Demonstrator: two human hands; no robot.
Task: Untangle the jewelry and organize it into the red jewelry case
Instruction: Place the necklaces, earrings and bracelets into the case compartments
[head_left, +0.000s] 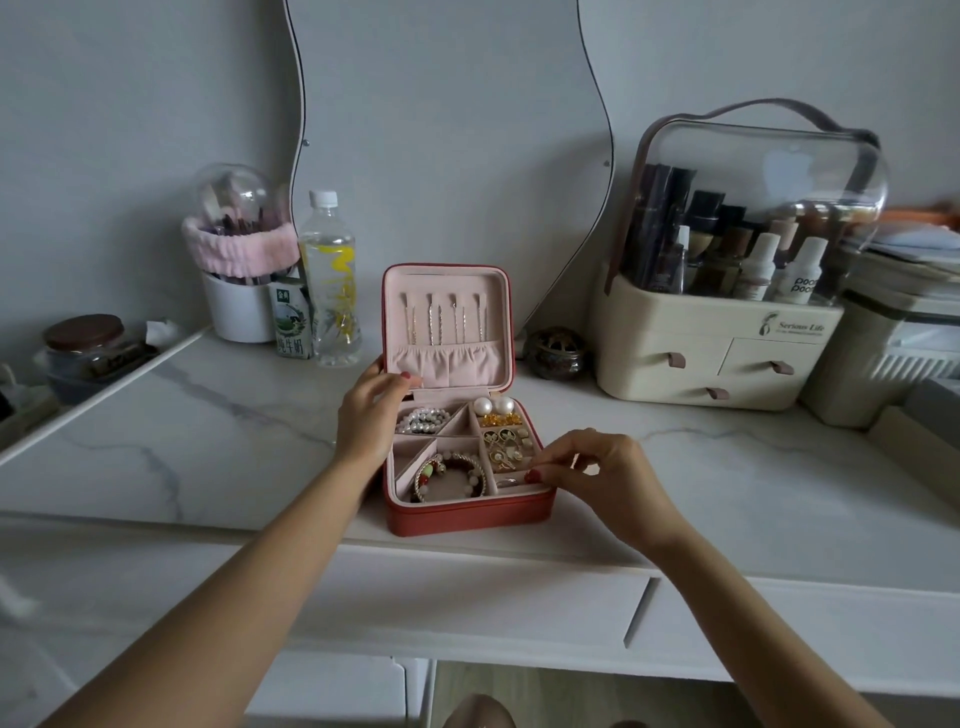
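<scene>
**Right fingertips at the ring slot, case steadied from the left**

The red jewelry case (467, 512) is seen open on the marble tabletop (208, 431), its lid (447, 327) standing upright at the 12 o'clock side with fine chains (441, 322) hung inside it. The tray is largely filled: a pearl bracelet (422, 420) at 10 o'clock, pearl studs (493, 405) at 1 o'clock, gold earrings (505, 447) at 3 o'clock, a beaded bangle (451, 475) at 7 o'clock.

The left hand (366, 415) is laid against the case's 9 o'clock side, its fingers curled onto the lower edge of the lid. The right hand (597, 473) is brought in from 4 o'clock, thumb and forefinger pinched together over the ring slot (511, 482) at the tray's 4 o'clock corner. Whether something small is held in that pinch cannot be told; a ring appears to lie in the slot just beside the fingertips.

The slot's long axis runs roughly 9 to 3, and it lies directly at the right fingertips, far nearer that hand than the left. The task is judged close to done, with a final placement or adjustment in that slot.
</scene>
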